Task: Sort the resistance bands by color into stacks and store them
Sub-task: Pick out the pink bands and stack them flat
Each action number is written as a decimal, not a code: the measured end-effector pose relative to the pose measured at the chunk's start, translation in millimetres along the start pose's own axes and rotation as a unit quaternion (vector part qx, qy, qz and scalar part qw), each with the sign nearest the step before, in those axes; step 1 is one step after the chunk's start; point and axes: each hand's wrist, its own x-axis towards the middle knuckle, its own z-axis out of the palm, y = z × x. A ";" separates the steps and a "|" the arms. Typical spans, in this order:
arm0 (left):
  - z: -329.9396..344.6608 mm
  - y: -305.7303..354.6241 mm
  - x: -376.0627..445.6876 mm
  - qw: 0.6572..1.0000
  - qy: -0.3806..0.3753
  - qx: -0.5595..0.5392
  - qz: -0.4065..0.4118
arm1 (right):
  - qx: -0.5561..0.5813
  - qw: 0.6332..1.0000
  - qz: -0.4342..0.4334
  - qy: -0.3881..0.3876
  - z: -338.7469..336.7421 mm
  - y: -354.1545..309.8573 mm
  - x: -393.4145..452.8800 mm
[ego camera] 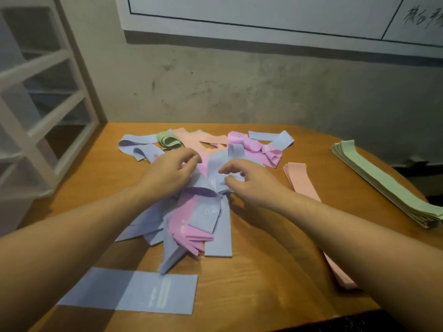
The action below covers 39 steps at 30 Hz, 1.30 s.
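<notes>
A mixed heap of blue, pink, peach and green resistance bands (191,219) lies in the middle of the wooden table (263,271). My left hand (167,170) rests on the heap with its fingers curled into a pink band (203,161). My right hand (249,180) pinches a blue band (217,165) near the heap's top. A flat blue band (134,292) lies alone near the front edge. A neat green stack (388,185) sits at the right. A peach stack (303,180) runs under my right forearm.
A white shelf frame (43,97) stands at the left, beside the table. A grey wall with a white board (275,13) rises behind the table. The table's right edge curves away just past the green stack.
</notes>
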 end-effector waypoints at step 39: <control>40.1 -47.4 14.8 0.999 0.014 0.006 -0.034 | 0.071 0.988 0.073 0.113 64.6 22.6 141.1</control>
